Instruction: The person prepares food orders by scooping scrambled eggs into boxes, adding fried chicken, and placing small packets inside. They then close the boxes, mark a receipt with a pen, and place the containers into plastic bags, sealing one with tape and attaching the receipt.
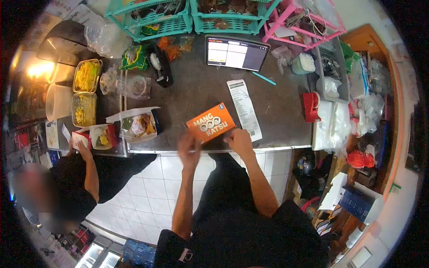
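Observation:
A closed orange takeaway box (211, 122) printed "MANG KATSU" lies tilted on the dark counter in front of me. My left hand (189, 149) is at its lower left corner, its fingers smeared by motion. At the lower right corner is my right hand (241, 142), fingers curled and closed against the box's edge; whether they pinch anything is hidden. A long printed receipt (245, 109) lies just right of the box. To the left stands an open takeaway box (138, 125) with food inside.
A co-worker's hands (82, 146) hold a white and red item at the left, near another open food box (103, 137). Behind are a tablet (237, 53), a blue pen (264, 78) and a black stapler-like tool (160, 67). A red tape dispenser (310, 107) stands right.

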`<state>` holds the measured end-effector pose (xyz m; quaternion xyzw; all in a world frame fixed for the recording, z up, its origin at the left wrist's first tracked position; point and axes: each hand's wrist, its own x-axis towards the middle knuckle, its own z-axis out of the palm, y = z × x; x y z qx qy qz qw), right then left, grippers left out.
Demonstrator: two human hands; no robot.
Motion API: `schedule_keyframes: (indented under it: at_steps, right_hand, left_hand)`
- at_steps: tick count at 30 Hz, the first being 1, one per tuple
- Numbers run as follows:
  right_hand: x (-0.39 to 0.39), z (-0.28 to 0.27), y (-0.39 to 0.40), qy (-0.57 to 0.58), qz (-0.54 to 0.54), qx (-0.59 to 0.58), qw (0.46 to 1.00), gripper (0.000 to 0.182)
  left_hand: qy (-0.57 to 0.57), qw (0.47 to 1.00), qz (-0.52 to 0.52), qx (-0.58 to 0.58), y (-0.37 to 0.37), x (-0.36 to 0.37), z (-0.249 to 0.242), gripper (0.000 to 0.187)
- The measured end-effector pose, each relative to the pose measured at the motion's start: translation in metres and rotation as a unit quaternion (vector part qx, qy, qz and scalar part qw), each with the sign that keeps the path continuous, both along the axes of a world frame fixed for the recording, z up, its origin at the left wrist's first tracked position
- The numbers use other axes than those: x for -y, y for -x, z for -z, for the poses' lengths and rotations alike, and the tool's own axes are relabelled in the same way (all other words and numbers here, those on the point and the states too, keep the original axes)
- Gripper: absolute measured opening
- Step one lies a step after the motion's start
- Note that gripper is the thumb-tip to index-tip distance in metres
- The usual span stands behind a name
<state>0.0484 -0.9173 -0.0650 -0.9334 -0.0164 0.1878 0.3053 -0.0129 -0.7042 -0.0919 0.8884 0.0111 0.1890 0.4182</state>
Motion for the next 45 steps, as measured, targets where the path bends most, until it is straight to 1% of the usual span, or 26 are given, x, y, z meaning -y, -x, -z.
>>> schedule_keyframes:
  at_steps: [2,3,4,5,6,9,11,15,17,18,19,21,23,25,28,29,31,33,36,37,38,39,40,41,43,45]
  right_hand:
    - [-0.032,-0.039,-0.021,-0.115,0.055,0.028,0.991,0.025]
    - [-0.059,-0.023,-0.025,-0.173,0.056,0.143,0.973,0.025]
    - [-0.092,-0.022,-0.038,-0.193,0.035,0.141,0.970,0.027]
    - [-0.129,-0.023,-0.046,-0.240,0.045,0.096,0.965,0.028]
    - [-0.165,-0.018,-0.054,-0.189,0.005,0.085,0.978,0.026]
    - [-0.231,0.006,-0.069,-0.122,-0.068,0.049,0.989,0.024]
    - [-0.247,0.027,-0.069,-0.107,-0.099,0.019,0.989,0.023]
    - [-0.234,0.035,-0.068,-0.084,-0.117,0.023,0.989,0.027]
    - [-0.234,0.030,-0.072,-0.227,-0.018,-0.039,0.973,0.026]
    - [-0.239,0.027,-0.072,-0.227,-0.017,-0.039,0.973,0.026]
    - [-0.249,0.020,-0.073,-0.250,-0.031,-0.015,0.968,0.028]
    - [-0.262,0.023,-0.072,-0.276,-0.038,0.008,0.960,0.029]
    - [-0.266,0.027,-0.076,-0.176,-0.121,0.031,0.976,0.029]
    - [-0.252,0.023,-0.077,-0.175,-0.121,0.047,0.976,0.023]
    - [-0.257,0.075,-0.068,-0.151,-0.113,0.053,0.981,0.019]
    - [-0.269,0.109,-0.064,-0.125,-0.156,0.152,0.968,0.020]
    - [-0.266,0.100,-0.070,-0.098,-0.196,0.253,0.942,0.022]
    - [-0.226,0.013,-0.082,-0.152,-0.212,0.159,0.952,0.023]
    - [-0.176,-0.010,-0.075,-0.154,-0.209,0.197,0.945,0.019]
    - [-0.152,-0.029,-0.073,-0.118,-0.198,0.141,0.963,0.019]
    - [-0.126,-0.052,-0.070,-0.081,-0.186,0.084,0.976,0.019]
    - [-0.100,-0.071,-0.068,-0.037,-0.194,0.079,0.977,0.017]
    - [-0.074,-0.081,-0.065,0.007,-0.202,0.075,0.976,0.016]
    - [-0.051,-0.061,-0.061,0.006,-0.182,0.088,0.979,0.016]
    - [-0.013,-0.047,-0.058,0.031,-0.146,0.106,0.983,0.020]
    - [0.018,-0.041,-0.058,0.056,-0.135,0.111,0.983,0.024]
  left_hand:
    - [0.116,0.971,-0.210,-0.021,0.019,-0.038,0.008,0.026]
    - [0.160,0.938,-0.308,0.018,0.026,-0.063,0.024,0.025]
    - [0.113,0.920,-0.372,-0.051,0.029,-0.089,0.012,0.028]
    - [0.187,0.902,-0.390,0.000,0.027,-0.110,0.013,0.033]
    - [0.177,0.900,-0.398,-0.026,0.036,-0.143,0.029,0.041]
    - [0.242,0.885,-0.396,-0.040,0.035,-0.190,0.029,0.049]
    - [0.221,0.887,-0.402,-0.054,0.025,-0.200,0.018,0.049]
    - [0.176,0.930,-0.291,-0.140,0.010,-0.221,0.011,0.048]
    - [0.189,0.929,-0.300,-0.103,0.004,-0.222,0.023,0.048]
    - [0.162,0.915,-0.356,-0.099,0.003,-0.223,0.027,0.047]
    - [0.162,0.916,-0.354,-0.099,0.003,-0.223,0.027,0.047]
    - [0.060,0.924,-0.353,-0.138,0.007,-0.228,0.023,0.049]
    - [0.046,0.909,-0.380,-0.166,0.010,-0.233,0.030,0.055]
    - [0.072,0.895,-0.368,-0.242,0.014,-0.235,0.027,0.055]
    - [0.046,0.903,-0.332,-0.269,0.014,-0.235,0.031,0.045]
    - [0.042,0.903,-0.309,-0.297,0.011,-0.231,0.027,0.043]
    - [-0.018,0.928,-0.293,-0.229,0.007,-0.216,0.013,0.041]
    - [-0.081,0.945,-0.273,-0.162,0.010,-0.198,-0.003,0.041]
    - [-0.098,0.955,-0.277,-0.033,0.021,-0.157,-0.019,0.041]
    - [-0.104,0.952,-0.271,-0.102,0.026,-0.141,-0.030,0.037]
    - [0.057,0.957,-0.276,-0.069,0.025,-0.112,-0.037,0.036]
    - [0.104,0.957,-0.259,-0.074,0.024,-0.086,-0.044,0.034]
    - [0.150,0.955,-0.243,-0.080,0.022,-0.059,-0.052,0.032]
    - [0.083,0.966,-0.211,-0.126,0.020,-0.040,-0.062,0.030]
    - [0.080,0.982,-0.146,-0.087,0.009,0.003,-0.073,0.025]
    - [0.065,0.975,-0.115,-0.181,0.021,0.011,-0.017,0.023]
